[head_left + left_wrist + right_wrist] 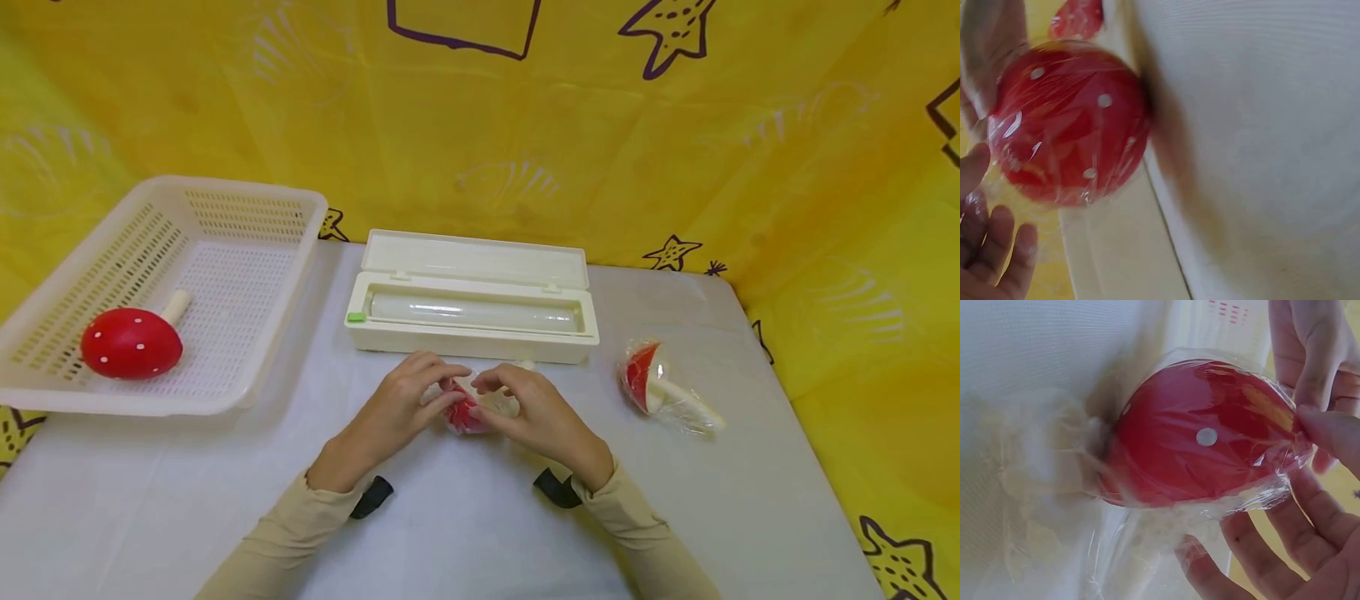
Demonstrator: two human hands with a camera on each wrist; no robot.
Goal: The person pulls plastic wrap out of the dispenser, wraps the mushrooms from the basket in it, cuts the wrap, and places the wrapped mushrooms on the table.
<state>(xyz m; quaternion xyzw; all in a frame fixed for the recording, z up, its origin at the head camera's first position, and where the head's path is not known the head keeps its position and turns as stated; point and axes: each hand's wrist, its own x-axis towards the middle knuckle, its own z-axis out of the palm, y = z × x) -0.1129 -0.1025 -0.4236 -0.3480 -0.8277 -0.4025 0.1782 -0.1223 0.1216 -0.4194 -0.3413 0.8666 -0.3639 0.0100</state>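
A red toy mushroom (467, 414) with white dots, wrapped in clear cling film (1266, 494), lies on its side just in front of the white box, both hands around its cap. My left hand (401, 408) pinches gathered film at the cap with thumb and fingers. From the other side, my right hand (536, 408) grips film with its thumb close to the cap's top and fingers curled below. In the left wrist view the cap (1072, 125) shows creased film over its dots. The stem is mostly hidden behind the right hand in the head view.
An open white box (472, 342) holding a film roll (472, 311) stands behind the hands. At left, a white basket (247, 367) contains an unwrapped red mushroom (131, 343). A film-wrapped mushroom (643, 379) lies at right. Yellow patterned cloth (480, 125) hangs behind the table.
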